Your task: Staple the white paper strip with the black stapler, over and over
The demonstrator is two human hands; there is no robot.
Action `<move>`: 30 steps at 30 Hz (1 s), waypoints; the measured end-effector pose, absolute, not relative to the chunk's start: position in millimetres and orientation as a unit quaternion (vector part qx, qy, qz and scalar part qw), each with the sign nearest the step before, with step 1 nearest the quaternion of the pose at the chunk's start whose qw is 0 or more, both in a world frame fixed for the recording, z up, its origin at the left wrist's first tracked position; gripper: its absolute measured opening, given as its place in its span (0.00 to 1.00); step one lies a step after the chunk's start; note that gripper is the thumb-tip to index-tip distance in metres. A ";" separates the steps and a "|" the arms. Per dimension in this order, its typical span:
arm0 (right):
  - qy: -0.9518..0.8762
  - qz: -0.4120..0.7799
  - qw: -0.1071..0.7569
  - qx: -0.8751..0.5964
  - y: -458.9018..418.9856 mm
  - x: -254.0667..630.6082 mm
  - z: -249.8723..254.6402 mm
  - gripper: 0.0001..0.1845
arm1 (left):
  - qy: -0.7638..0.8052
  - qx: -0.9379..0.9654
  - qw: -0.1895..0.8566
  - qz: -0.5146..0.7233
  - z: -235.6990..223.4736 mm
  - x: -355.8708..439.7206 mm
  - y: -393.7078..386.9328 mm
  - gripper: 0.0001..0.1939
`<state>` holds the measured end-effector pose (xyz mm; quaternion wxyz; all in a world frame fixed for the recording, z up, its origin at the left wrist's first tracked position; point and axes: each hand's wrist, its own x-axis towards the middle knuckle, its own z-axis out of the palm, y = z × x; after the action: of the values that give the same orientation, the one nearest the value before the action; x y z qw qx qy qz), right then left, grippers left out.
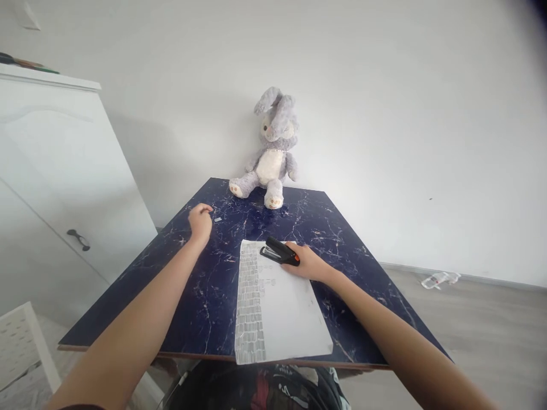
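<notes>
My right hand (305,262) is closed around the rear end of a black stapler (280,251) with an orange detail. The stapler's jaws are parted and point left, over the upper part of a paper sheet (290,319). Grey brick-like pencil shading runs down the sheet's left side, with faint print near the top. On the table's left side, my left hand (200,221) has its fingers curled in; whatever they may hold is hidden. Just right of these fingers lies a small pale strip (217,220), perhaps staples.
A grey and white plush rabbit (272,154) sits at the back of the dark blue marbled table (205,307), against the wall. A white cabinet (64,171) stands at left. Clear plastic packaging (440,279) lies on the floor at right.
</notes>
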<state>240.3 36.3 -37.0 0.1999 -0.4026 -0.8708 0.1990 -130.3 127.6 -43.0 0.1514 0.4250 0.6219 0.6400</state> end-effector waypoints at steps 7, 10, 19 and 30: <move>-0.806 0.430 0.286 -0.291 43.2 251.6 -31.8 0.33 | 0.448 0.625 0.352 0.533 -42.3 -48.6 97.9 0.09; -0.727 0.580 0.284 -0.231 49.0 266.0 -33.6 0.33 | 0.381 0.580 0.487 0.531 -48.2 -33.1 87.2 0.13; -0.668 0.665 0.251 -0.219 59.5 275.0 -41.3 0.38 | 0.384 0.528 0.572 0.496 -55.5 -26.0 85.1 0.27; -0.623 0.697 0.259 -0.244 63.3 271.2 -43.5 0.33 | 0.384 0.537 0.565 0.494 -56.4 -25.4 85.3 0.27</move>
<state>271.2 63.3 -43.5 0.2585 -0.2437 -0.6227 0.6971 -25.4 85.3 -56.4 0.5652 0.5374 0.3838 0.4944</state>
